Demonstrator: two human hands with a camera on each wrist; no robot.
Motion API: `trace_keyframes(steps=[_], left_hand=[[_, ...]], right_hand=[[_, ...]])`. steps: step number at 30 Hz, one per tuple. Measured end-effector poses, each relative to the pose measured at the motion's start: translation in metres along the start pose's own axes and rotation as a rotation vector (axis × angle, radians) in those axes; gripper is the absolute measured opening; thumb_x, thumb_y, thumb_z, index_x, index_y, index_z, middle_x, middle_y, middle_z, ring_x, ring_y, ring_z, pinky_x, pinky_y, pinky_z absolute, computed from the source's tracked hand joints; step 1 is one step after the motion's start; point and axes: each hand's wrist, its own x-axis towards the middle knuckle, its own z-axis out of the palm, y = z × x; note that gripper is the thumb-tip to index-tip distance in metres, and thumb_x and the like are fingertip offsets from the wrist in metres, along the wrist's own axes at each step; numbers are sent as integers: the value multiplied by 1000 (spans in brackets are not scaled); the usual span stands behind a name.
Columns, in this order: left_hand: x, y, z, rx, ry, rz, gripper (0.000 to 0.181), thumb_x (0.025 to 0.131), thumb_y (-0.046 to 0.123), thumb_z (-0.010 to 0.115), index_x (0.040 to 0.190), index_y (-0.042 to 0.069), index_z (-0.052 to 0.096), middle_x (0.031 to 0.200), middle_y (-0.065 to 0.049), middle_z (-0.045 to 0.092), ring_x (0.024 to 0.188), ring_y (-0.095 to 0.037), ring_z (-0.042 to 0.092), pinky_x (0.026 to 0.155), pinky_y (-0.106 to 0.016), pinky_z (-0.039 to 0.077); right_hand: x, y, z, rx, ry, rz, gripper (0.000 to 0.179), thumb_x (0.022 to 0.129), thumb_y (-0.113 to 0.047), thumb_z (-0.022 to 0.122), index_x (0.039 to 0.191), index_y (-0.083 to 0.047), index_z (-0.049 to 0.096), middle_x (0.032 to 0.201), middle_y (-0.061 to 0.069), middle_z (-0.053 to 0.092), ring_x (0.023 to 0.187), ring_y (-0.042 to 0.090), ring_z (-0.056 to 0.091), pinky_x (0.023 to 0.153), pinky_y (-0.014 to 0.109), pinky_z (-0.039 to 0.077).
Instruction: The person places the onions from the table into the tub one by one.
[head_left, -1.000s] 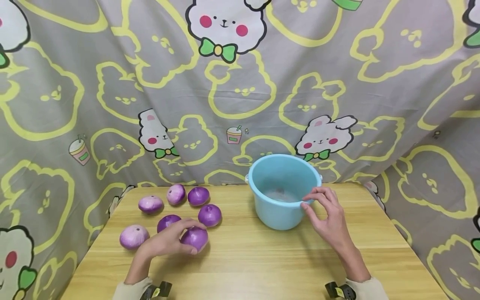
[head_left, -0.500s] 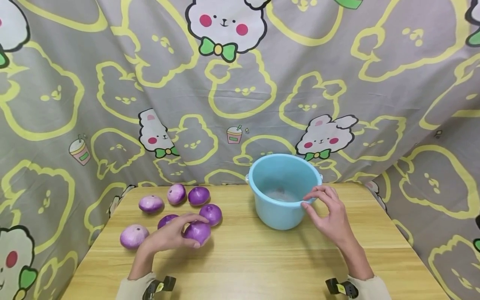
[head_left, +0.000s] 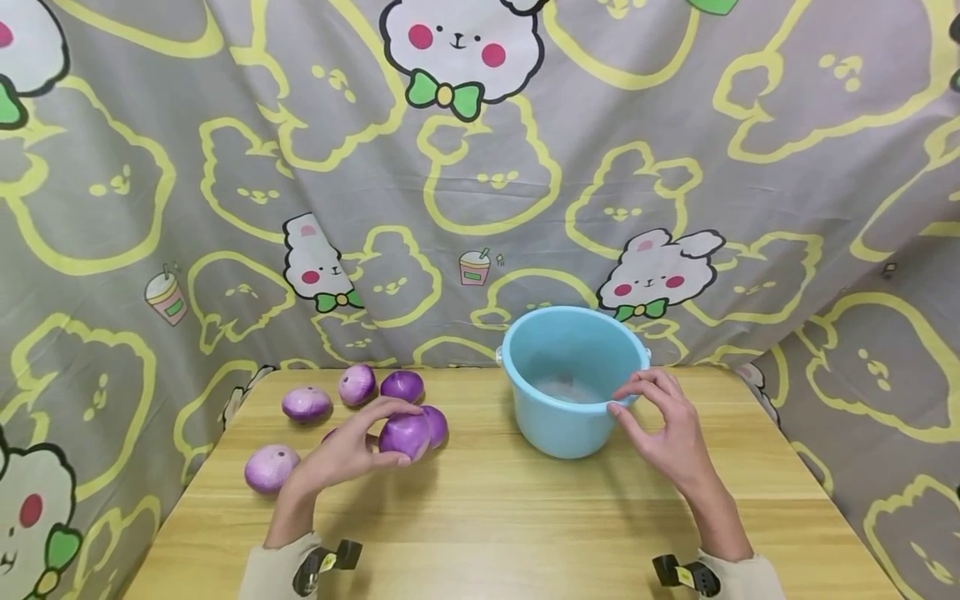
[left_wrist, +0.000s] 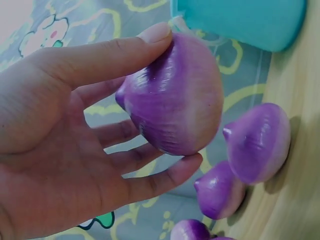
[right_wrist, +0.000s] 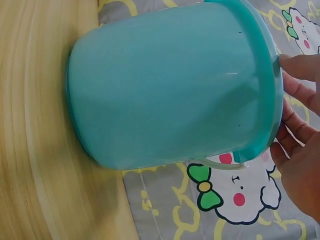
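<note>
My left hand (head_left: 347, 447) grips a purple onion (head_left: 403, 437) between thumb and fingers, lifted above the table. The left wrist view shows the same onion (left_wrist: 175, 95) with its pointed tip toward the palm and its paler end away from it. My right hand (head_left: 669, 429) pinches the near right rim of a light blue bucket (head_left: 562, 425), which stands upright on the table. In the right wrist view the thumb and fingertips are right at the rim of the bucket (right_wrist: 165, 90). The inside of the bucket, as far as it shows, holds nothing.
Behind the held onion lies another purple onion (head_left: 437, 426), partly covered. Other onions rest further left: a pale one (head_left: 272, 468), one behind it (head_left: 306, 404) and a pair at the back, including a dark one (head_left: 402, 387). A patterned curtain (head_left: 487, 183) hangs behind the wooden table (head_left: 510, 525).
My left hand has raised the onion off the table and carried it slightly rightward and toward the back. The right hand has stayed at the bucket's rim.
</note>
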Motion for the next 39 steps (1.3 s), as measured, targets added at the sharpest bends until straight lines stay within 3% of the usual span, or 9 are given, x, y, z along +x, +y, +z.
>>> trace_keyframes(steps=[8,13,20,26,30,39], left_hand=[[9,2,0,36,86,19,62,85,18,86,141,17,58,148,-12,50,124,-35,57,97,-49,55],[14,4,-2,57,120,29,63,86,17,85,143,19,57,150,-11,49,126,-32,55,98,-50,53],[22,5,-7,-23,155,28,63,88,11,82,145,17,56,152,-11,46,132,-32,51,101,-55,50],[29,7,-8,-153,199,70,64,88,1,79,146,10,54,155,-14,41,134,-37,49,107,-41,48],[33,4,-6,-191,230,103,65,87,-4,78,146,6,53,153,-16,42,133,-33,51,107,-30,47],[35,8,-6,-202,299,93,66,87,-2,78,146,11,53,152,-8,46,134,-27,49,111,-30,44]], right_hand=[[1,-2,-1,4,5,3,29,77,5,85,94,-15,74,108,2,63,111,16,51,100,17,35],[0,-1,-1,1,6,17,28,77,5,85,94,-14,74,109,3,63,112,16,50,100,17,35],[0,3,1,3,2,33,27,78,5,84,95,-13,74,108,3,61,113,15,49,101,18,35],[2,4,1,-5,5,32,26,79,4,84,95,-13,74,108,2,61,111,14,49,99,18,35],[3,2,0,-11,11,25,27,77,6,84,94,-13,74,107,2,61,110,14,49,99,17,35],[4,-6,6,-9,18,9,29,75,6,87,94,-14,75,107,4,62,110,18,49,99,16,35]])
